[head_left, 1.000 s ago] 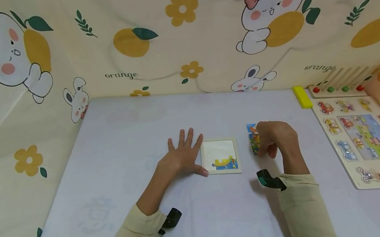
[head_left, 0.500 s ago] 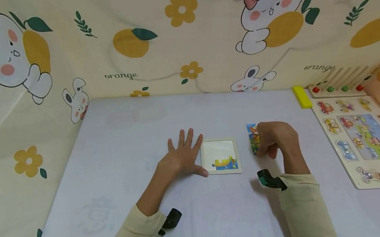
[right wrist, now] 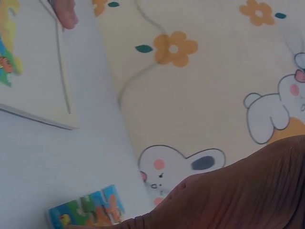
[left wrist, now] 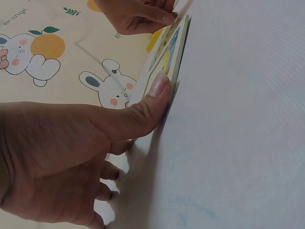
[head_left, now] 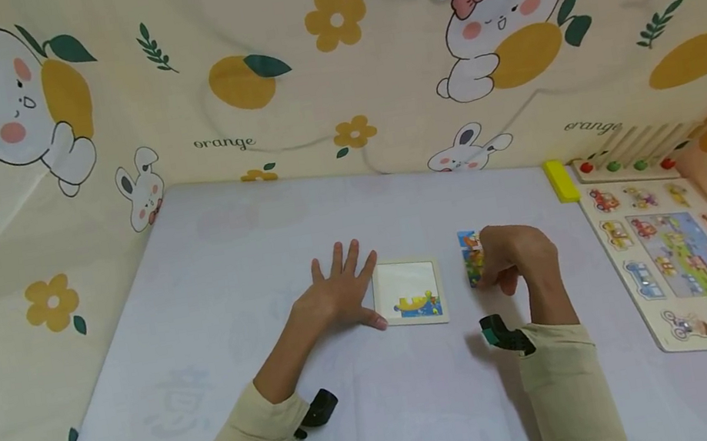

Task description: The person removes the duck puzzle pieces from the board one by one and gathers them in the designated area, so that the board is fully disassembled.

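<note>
My left hand (head_left: 337,298) lies with its fingers spread over the left edge of a small square puzzle board (head_left: 405,278). In the left wrist view its thumb (left wrist: 155,93) rests on the board's rim. Joined yellow and blue pieces (head_left: 420,304) fill the board's lower right part; the rest shows a plain white base. To the right of the board, my right hand (head_left: 519,255) bends down with curled fingers and pinches at a small group of colourful puzzle pieces (head_left: 472,263). The right fingertips are partly hidden, and the same pieces (right wrist: 86,210) show beneath that hand in the right wrist view.
A large wooden picture puzzle (head_left: 671,339) lies at the right of the white-covered table (head_left: 245,246). Beyond it stands a board with coloured beads (head_left: 629,168), next to a yellow block (head_left: 561,181). A bunny-print cloth (head_left: 263,17) hangs behind.
Both hands, the board and the pieces keep their places. Only the head view drifts very slightly.
</note>
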The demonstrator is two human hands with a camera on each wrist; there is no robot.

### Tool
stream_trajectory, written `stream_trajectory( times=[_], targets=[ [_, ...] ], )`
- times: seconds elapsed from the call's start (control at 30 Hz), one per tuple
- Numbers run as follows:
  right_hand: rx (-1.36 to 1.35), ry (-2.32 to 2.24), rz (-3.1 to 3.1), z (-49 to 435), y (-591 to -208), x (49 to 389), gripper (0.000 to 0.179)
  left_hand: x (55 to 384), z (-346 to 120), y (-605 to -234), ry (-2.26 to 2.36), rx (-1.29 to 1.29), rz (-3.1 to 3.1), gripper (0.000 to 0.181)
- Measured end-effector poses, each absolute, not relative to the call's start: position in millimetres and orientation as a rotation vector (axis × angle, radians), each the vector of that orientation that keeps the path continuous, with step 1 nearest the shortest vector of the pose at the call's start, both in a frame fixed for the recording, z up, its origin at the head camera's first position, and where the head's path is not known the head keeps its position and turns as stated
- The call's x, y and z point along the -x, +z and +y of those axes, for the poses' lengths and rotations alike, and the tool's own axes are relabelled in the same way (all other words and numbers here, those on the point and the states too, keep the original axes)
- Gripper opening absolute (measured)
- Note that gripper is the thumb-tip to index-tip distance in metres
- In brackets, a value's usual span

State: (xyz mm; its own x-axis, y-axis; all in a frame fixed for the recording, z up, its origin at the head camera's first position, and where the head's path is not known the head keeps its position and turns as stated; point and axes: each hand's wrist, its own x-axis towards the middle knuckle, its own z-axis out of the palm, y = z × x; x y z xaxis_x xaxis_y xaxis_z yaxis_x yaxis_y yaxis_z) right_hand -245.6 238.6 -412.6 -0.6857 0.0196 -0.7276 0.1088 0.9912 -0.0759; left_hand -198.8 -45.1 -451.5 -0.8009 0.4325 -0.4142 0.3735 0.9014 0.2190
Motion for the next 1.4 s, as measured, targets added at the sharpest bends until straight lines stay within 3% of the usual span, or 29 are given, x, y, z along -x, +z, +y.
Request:
stream_trajectory(
  times=[0.27, 0.63, 0.97, 1.4],
  targets=[
    [0.106, -0.244, 2.372, 236.2, -390.9, 236.5, 0.019, 198.6, -44.5, -453.5, 0.182, -0.579, 2.605, 0.118],
    [0.668, -0.387, 2.379, 198.5, -392.5, 235.1, 0.006, 199.6, -44.4, -453.6, 0.173, -0.563, 2.586, 0.118],
    [0.712, -0.288, 2.269, 162.0, -403.1, 229.9, 0.008, 199.6, -45.8, -452.9, 0.153, -0.569, 2.583, 0.117],
    [0.677, -0.240, 2.254, 154.9, -407.9, 228.8, 0.003, 200.0, -46.7, -454.5, 0.156, -0.573, 2.586, 0.117]
  ],
)
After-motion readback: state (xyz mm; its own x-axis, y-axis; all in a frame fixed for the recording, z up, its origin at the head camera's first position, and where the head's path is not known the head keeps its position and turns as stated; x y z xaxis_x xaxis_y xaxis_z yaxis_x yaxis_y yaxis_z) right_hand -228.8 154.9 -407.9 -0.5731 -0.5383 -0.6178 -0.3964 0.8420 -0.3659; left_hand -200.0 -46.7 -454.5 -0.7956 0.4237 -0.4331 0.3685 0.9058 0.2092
